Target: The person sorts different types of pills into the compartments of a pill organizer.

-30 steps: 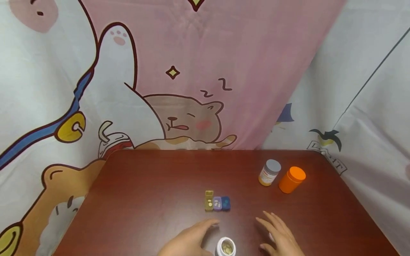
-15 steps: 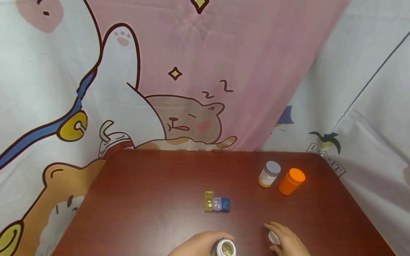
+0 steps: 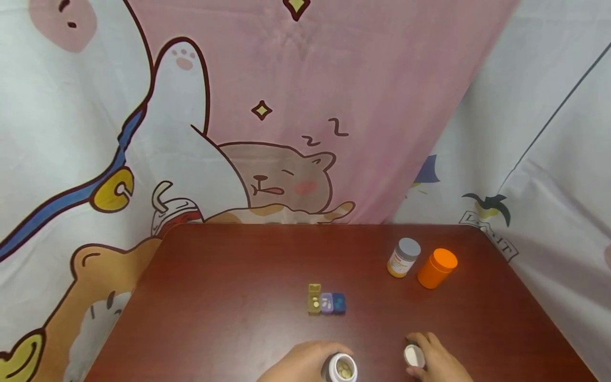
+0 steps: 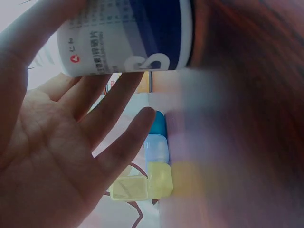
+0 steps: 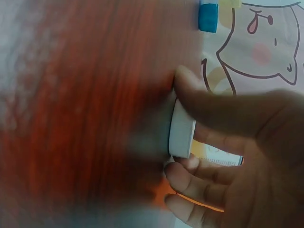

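Note:
My left hand (image 3: 302,363) grips an open white pill bottle (image 3: 341,367) near the front of the table, and pale yellowish tablets show inside its mouth. A white and dark blue label covers the bottle's side (image 4: 118,35) in the left wrist view. To the right, my right hand (image 3: 439,358) pinches a round white bottle cap (image 3: 414,356) close over the table. Seen from the right wrist, the cap (image 5: 182,130) stands on edge between thumb and fingers. Beyond both hands lies a small pill box (image 3: 326,303) with yellow, lilac and blue compartments; the yellow lid is up and pills lie inside.
A bottle with a grey lid (image 3: 403,258) and an orange bottle (image 3: 436,268) stand at the back right of the dark red-brown table (image 3: 229,276). A cartoon-printed curtain (image 3: 382,79) hangs behind the table's far edge and along its sides.
My left hand has moved right and closed round the white bottle. My right hand has shifted slightly right and now holds the cap with its round face showing.

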The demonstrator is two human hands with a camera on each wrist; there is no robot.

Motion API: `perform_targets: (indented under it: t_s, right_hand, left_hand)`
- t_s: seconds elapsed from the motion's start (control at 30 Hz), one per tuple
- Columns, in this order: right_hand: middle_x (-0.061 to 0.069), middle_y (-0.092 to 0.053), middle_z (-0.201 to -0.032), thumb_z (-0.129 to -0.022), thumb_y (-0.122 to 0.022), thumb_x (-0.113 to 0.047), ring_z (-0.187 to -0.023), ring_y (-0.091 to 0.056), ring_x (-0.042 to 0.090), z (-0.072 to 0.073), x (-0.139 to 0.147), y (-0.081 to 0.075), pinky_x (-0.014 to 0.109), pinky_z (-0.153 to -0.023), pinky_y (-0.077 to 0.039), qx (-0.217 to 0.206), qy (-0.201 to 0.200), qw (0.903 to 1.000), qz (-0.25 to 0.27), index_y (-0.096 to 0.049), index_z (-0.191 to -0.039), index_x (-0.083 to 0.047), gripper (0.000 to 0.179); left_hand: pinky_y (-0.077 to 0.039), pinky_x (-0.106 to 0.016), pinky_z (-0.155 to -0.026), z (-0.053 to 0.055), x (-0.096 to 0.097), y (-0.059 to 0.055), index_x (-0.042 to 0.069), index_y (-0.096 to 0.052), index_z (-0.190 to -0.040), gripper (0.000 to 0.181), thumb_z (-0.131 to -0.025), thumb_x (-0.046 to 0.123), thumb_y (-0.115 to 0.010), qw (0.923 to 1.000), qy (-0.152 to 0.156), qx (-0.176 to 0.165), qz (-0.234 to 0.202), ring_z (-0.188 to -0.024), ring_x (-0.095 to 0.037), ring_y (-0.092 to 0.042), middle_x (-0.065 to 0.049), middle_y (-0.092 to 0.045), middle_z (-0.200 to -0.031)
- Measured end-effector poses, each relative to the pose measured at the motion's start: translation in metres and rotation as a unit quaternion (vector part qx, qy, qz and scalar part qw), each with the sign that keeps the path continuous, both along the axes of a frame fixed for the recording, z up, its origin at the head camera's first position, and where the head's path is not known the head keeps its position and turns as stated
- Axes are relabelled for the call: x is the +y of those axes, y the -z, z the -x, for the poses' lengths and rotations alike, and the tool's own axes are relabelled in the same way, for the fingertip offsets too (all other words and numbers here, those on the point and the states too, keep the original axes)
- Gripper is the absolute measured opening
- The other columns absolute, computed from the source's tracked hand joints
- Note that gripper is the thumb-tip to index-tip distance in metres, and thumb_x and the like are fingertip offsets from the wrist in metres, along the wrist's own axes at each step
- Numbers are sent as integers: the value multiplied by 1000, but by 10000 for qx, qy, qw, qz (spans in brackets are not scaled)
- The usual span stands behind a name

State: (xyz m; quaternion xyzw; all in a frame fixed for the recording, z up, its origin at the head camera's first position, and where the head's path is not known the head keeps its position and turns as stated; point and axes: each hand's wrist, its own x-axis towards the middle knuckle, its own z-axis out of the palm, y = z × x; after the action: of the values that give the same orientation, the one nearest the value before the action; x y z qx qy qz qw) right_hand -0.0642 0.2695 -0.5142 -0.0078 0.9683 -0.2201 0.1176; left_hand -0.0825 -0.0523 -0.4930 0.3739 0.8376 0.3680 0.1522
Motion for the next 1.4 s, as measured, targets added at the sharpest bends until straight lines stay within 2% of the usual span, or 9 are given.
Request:
perform_targets:
  t_s: [0.1,0.23,0.37,0.53,0.73,0.83,1.07,1.2,1.4]
  right_hand:
    - [5,-54,-103,-80,-89,-17,-69,-51,16,1,-1,0,35,-59,-49,-118,-73,9999,88,-65,-127,-12,53]
    - [2,-53,-102,-89,-81,-19,-72,-48,7,1,-5,3,26,-59,-45,365,-944,9909,886,-64,-132,-14,46]
    - [-2,-61,-109,-94,-78,-18,-89,-54,1,-2,-16,0,22,-70,-51,1064,-1803,9557,2068,-61,-127,-12,37]
    - [-6,-64,-114,-90,-77,0,-100,-63,5,-11,-48,-13,25,-77,-56,1908,-1860,9113,3138,-54,-122,-9,41]
    - [-8,-68,-128,-88,-70,10,-113,-61,1,-19,-80,-20,23,-88,-54,2440,-1707,8938,3352,-63,-137,-8,52]
    - [-1,-71,-125,-85,-75,8,-112,-63,7,-17,-88,-14,24,-89,-53,2649,-2043,8760,3475,-65,-139,-10,57]
    - [9,-69,-133,-91,-74,-5,-117,-60,18,-7,-87,4,31,-90,-52,2720,-3428,8052,4002,-59,-143,-1,54]
    - [8,-68,-136,-101,-66,-16,-118,-61,18,-5,-85,7,32,-90,-52,2674,-3562,8019,3982,-59,-143,-2,45]
    - [7,-69,-132,-90,-77,-11,-116,-61,17,-8,-85,6,31,-88,-53,2720,-3324,8193,3798,-61,-141,-3,54]
  left_hand:
    - [-51,-20,-84,0,1,-1,22,-69,-127,55,-77,24,-92,10000,-2,-96,19,-102,6,-59,19,-70,-117]
    - [-51,-20,-82,-1,1,-2,23,-71,-124,52,-76,23,-92,9994,-97,-321,-6,-99,7,-59,21,-69,-112]
    - [-51,-19,-81,-1,2,-3,26,-72,-121,48,-77,24,-91,9987,-163,-472,-108,-94,9,-58,24,-69,-107]
    - [-50,-19,-81,-1,3,-2,30,-73,-119,44,-78,26,-91,9959,-249,-810,-309,-91,10,-58,26,-68,-103]
    - [-52,-23,-81,-2,2,-2,30,-74,-115,41,-79,26,-91,9874,-418,-1424,-557,-90,7,-61,24,-69,-100]
    - [-53,-22,-81,-2,3,-1,30,-73,-118,42,-79,30,-90,9932,-403,-1039,-345,-91,7,-61,24,-69,-102]
    - [-53,-21,-83,-2,3,0,25,-74,-122,49,-77,31,-92,9985,-351,-400,129,-96,7,-60,21,-71,-106]
    - [-53,-21,-82,-2,2,0,25,-74,-122,51,-74,29,-93,9982,-318,-491,91,-94,7,-60,21,-71,-106]
    - [-53,-21,-83,0,1,0,23,-74,-124,52,-76,30,-93,9979,-306,-553,132,-95,6,-61,20,-71,-107]
